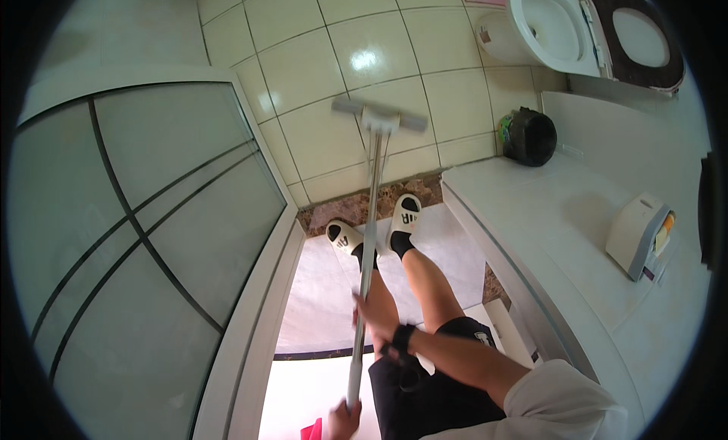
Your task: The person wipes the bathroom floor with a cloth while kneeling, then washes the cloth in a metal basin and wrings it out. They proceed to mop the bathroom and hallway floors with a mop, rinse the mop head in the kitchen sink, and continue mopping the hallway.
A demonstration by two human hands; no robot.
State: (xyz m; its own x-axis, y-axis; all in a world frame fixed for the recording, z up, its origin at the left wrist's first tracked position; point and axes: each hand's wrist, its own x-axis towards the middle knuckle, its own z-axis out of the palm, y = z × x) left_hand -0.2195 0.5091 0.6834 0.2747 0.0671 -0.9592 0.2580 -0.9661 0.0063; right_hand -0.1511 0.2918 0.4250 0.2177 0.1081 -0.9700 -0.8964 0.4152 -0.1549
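Observation:
A sponge mop point(380, 119) with a white head and a long metal pole stands over the tiled floor, slightly blurred. My right hand point(375, 316), with a black band at its wrist, is closed around the middle of the pole. Lower down, my left hand point(344, 420) grips the pole's grey end near the bottom edge of the view. The mop's head lies beyond my feet, which are in white slippers point(405, 214) beside the brown stone threshold point(335, 211). Whether the sponge touches the tiles cannot be told.
A frosted glass door point(131, 229) with a white frame stands at the left. On the right are a toilet point(554, 33) with its seat raised, a black-lined bin point(530, 137), a white partition or ledge point(512, 201) and a white holder point(637, 235). Something red point(311, 430) lies at the bottom.

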